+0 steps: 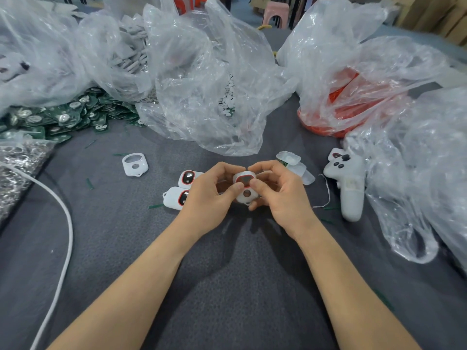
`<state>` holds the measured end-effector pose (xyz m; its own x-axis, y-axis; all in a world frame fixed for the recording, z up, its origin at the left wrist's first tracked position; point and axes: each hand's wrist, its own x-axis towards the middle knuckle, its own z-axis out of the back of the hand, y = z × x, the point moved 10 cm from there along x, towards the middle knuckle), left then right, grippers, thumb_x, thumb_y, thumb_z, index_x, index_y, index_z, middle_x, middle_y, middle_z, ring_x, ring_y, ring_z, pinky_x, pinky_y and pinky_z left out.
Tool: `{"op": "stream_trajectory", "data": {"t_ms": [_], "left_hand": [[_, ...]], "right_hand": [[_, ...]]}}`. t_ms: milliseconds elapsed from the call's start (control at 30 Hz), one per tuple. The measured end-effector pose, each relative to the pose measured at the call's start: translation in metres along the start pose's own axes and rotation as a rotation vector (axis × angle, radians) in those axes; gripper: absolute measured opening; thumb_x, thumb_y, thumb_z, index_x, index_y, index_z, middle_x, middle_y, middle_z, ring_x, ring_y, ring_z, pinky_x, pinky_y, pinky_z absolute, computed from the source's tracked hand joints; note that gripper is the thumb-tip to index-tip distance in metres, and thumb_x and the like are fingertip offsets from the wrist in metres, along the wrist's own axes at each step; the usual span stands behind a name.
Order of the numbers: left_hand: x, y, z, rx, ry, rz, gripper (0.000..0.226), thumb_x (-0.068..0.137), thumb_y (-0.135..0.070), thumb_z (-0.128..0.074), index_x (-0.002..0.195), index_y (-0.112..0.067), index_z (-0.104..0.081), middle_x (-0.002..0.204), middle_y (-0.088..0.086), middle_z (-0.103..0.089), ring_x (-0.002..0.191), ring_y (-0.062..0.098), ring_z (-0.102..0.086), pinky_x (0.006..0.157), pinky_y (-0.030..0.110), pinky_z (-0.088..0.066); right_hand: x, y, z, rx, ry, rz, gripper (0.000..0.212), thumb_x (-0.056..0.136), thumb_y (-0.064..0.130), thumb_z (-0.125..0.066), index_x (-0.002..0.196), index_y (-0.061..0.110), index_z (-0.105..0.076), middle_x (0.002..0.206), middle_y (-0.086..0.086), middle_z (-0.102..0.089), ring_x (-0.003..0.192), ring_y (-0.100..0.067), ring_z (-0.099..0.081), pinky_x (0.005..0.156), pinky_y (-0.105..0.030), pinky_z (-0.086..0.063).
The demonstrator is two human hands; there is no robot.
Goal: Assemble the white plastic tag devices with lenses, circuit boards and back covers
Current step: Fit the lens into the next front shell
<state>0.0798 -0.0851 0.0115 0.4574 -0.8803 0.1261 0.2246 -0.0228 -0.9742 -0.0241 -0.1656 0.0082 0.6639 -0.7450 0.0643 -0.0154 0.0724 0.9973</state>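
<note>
Held just above the grey table (227,286): white tag shell (246,195), pinched by left hand (209,192) and right hand (276,192), thumbs on its front. Likely seating the lens (244,180). Next, probably fetching from the pile of circuit boards (63,117).

White controller (350,178), white cable (71,231), pink stool (275,11)

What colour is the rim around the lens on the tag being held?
Red; the tag itself is white. Shows best in the head view.
</note>
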Motion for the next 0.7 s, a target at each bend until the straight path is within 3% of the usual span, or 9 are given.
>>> {"op": "stream_trajectory", "data": {"t_ms": [133, 300, 400, 467, 567, 700], "left_hand": [[0.002, 0.003, -0.001, 0.045, 0.02, 0.005, 0.02, 0.09, -0.007, -0.063, 0.105, -0.02, -0.062, 0.101, -0.005, -0.07, 0.099, 0.011, -0.066, 0.09, 0.043, -0.054], [0.0, -0.001, -0.002, 0.037, 0.022, -0.032, 0.02, 0.092, -0.01, -0.062, 0.106, -0.024, -0.061, 0.101, -0.006, -0.07, 0.099, 0.013, -0.066, 0.089, 0.042, -0.054], [-0.001, -0.005, -0.002, 0.061, 0.009, -0.061, 0.02, 0.09, -0.016, -0.064, 0.106, -0.028, -0.062, 0.097, -0.014, -0.069, 0.095, 0.004, -0.066, 0.085, 0.024, -0.053], [-0.003, -0.009, 0.0, 0.059, -0.018, -0.08, 0.02, 0.089, -0.016, -0.065, 0.104, -0.029, -0.062, 0.094, -0.018, -0.07, 0.092, -0.001, -0.065, 0.08, 0.013, -0.049], [-0.006, -0.011, 0.0, 0.119, -0.047, -0.112, 0.025, 0.087, -0.011, -0.068, 0.097, -0.033, -0.062, 0.087, -0.018, -0.071, 0.087, -0.006, -0.065, 0.074, 0.007, -0.047], [-0.009, -0.014, -0.006, 0.248, -0.014, -0.201, 0.023, 0.083, -0.009, -0.072, 0.091, -0.029, -0.065, 0.086, -0.016, -0.071, 0.085, -0.006, -0.065, 0.076, 0.009, -0.049]], "right_hand": [[-0.001, 0.0, 0.001, -0.043, -0.018, -0.011, 0.019, 0.09, 0.0, -0.061, 0.097, 0.017, -0.062, 0.087, -0.013, -0.064, 0.069, -0.017, -0.068, 0.053, -0.028, -0.054], [-0.003, 0.003, -0.001, 0.026, 0.041, -0.029, 0.023, 0.085, -0.002, -0.066, 0.1, 0.014, -0.063, 0.091, -0.007, -0.07, 0.081, -0.018, -0.071, 0.065, -0.028, -0.057], [-0.006, 0.012, 0.001, -0.117, -0.019, 0.05, 0.023, 0.083, 0.0, -0.069, 0.097, 0.017, -0.062, 0.086, -0.004, -0.069, 0.077, -0.012, -0.07, 0.065, -0.022, -0.057], [-0.012, 0.025, 0.001, -0.313, -0.104, 0.185, 0.023, 0.082, -0.001, -0.07, 0.095, 0.016, -0.062, 0.082, 0.004, -0.066, 0.076, 0.0, -0.065, 0.065, -0.011, -0.051], [-0.023, 0.04, -0.004, -0.496, -0.181, 0.327, 0.027, 0.078, -0.009, -0.066, 0.099, 0.006, -0.063, 0.09, 0.006, -0.063, 0.086, 0.01, -0.057, 0.075, -0.003, -0.042], [-0.047, 0.039, -0.006, -0.594, -0.124, 0.304, 0.038, 0.077, -0.009, -0.059, 0.11, 0.008, -0.062, 0.106, -0.004, -0.064, 0.1, -0.014, -0.059, 0.087, -0.025, -0.049]]}}
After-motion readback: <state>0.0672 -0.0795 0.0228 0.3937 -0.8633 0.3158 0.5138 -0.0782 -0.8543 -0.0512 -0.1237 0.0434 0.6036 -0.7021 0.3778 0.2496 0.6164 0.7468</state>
